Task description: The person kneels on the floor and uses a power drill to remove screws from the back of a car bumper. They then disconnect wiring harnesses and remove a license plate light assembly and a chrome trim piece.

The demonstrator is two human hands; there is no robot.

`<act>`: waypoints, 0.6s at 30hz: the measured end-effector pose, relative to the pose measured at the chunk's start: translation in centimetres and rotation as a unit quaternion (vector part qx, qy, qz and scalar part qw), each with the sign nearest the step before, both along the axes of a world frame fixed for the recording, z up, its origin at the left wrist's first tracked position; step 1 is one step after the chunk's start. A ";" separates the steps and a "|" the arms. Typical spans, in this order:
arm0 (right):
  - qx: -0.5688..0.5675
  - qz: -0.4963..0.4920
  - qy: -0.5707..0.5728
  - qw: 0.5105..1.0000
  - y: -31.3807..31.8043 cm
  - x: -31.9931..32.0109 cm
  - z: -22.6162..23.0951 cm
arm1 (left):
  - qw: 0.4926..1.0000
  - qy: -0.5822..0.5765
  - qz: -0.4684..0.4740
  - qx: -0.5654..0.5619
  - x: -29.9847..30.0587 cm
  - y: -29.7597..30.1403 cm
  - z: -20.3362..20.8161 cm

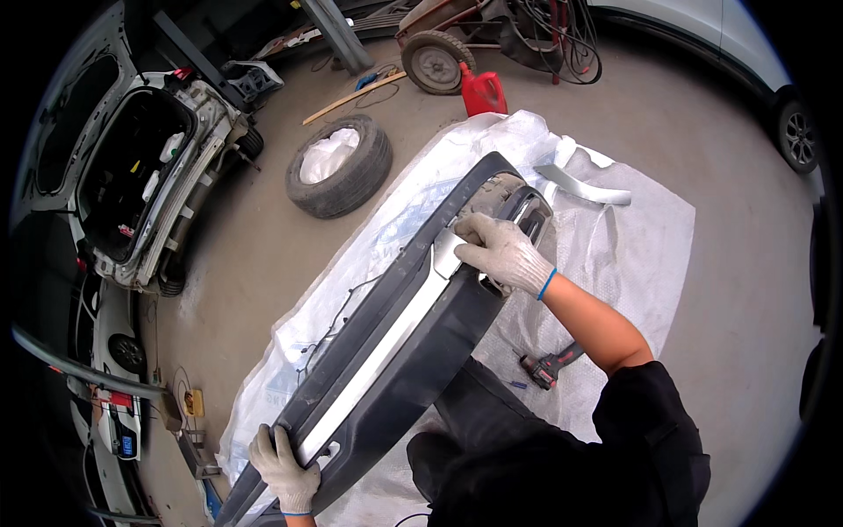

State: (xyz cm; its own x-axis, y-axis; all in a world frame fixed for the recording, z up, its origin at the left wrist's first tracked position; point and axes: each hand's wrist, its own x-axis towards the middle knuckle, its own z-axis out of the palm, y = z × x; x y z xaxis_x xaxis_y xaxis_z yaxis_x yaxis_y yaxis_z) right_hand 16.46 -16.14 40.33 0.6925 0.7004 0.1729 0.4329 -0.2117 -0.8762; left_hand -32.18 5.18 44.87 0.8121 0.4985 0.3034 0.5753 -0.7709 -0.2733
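A dark grey car bumper [448, 330] lies at a slant across the plastic sheeting in front of me. A long silver trim strip [379, 356] runs along it. My right hand [505, 253], in a pale knit glove with a blue cuff, is closed with thumb and fingers on the strip's wider far end, beside the bumper's light opening [530, 211]. At the near end, my gloved left hand [285, 471] grips across the bumper, its fingers bent over the ridge next to the strip. The undersides of both hands are hidden.
A cordless drill [546, 366] lies right of my legs. A curved silver piece [583, 186] rests on the sheeting [654, 237]. Beyond are a red jug [482, 91], a tire [353, 189], a cart wheel [436, 63] and a partly stripped white car [189, 202].
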 end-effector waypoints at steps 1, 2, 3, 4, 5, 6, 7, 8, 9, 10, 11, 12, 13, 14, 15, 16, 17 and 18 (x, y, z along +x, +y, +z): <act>-0.015 -0.003 0.001 1.000 -0.2 -0.1 0.1 | 1.000 -0.001 -0.005 0.005 -0.2 -0.2 0.0; -0.026 -0.004 -0.013 1.000 -0.4 0.0 0.1 | 1.000 -0.003 -0.011 0.009 -0.5 -0.4 -0.1; -0.008 -0.010 0.012 1.000 -1.0 -0.4 0.6 | 1.000 -0.005 -0.017 0.014 -0.9 -0.6 -0.3; 0.010 -0.016 0.041 0.999 -1.8 -1.4 1.1 | 0.999 -0.004 -0.028 0.023 -1.6 -0.7 -0.6; 0.028 -0.022 0.071 0.997 -2.4 -2.4 1.2 | 0.999 -0.007 -0.046 0.026 -2.5 -0.6 -0.8; 0.060 -0.033 0.050 0.996 -2.6 -3.5 0.7 | 0.998 0.003 -0.038 0.041 -3.8 -1.6 0.1; 0.047 -0.035 0.033 0.998 -3.4 -4.0 -0.1 | 0.998 0.003 -0.046 0.038 -4.7 -2.2 0.1; 0.062 -0.045 0.004 0.997 -3.6 -4.9 -1.0 | 0.998 0.011 -0.046 0.044 -5.8 -3.1 1.2; 0.078 -0.055 -0.026 0.995 -3.7 -5.8 -1.6 | 0.997 0.019 -0.046 0.051 -6.4 -3.6 1.8; 0.093 -0.063 -0.057 0.992 -4.0 -6.8 -1.7 | 0.997 0.001 -0.050 0.051 -6.5 -4.2 1.7; 0.104 -0.067 -0.053 0.991 -4.0 -7.4 -1.9 | 0.997 -0.016 -0.054 0.051 -6.6 -4.9 1.5; 0.118 -0.070 -0.043 0.990 -3.8 -8.1 -2.3 | 0.997 -0.003 -0.047 0.053 -7.4 -5.1 1.6; 0.128 -0.075 -0.038 0.988 -3.8 -8.5 -2.5 | 0.997 0.005 -0.043 0.061 -7.8 -5.2 1.3; 0.150 -0.079 -0.070 0.983 -3.7 -8.8 -2.8 | 0.998 0.004 -0.035 0.057 -8.2 -5.4 0.9; 0.148 -0.074 -0.056 0.985 -3.7 -8.9 -3.0 | 0.998 0.002 -0.025 0.054 -8.5 -5.6 0.5; 0.146 -0.070 -0.043 0.986 -3.7 -8.8 -3.1 | 0.997 -0.009 -0.036 0.063 -8.6 -5.8 0.2; 0.144 -0.065 -0.032 0.987 -3.7 -8.8 -3.2 | 0.998 -0.005 -0.031 0.061 -8.7 -5.9 0.0; 0.141 -0.065 -0.036 0.987 -3.6 -8.6 -3.3 | 0.998 -0.001 -0.024 0.059 -8.9 -6.0 -0.2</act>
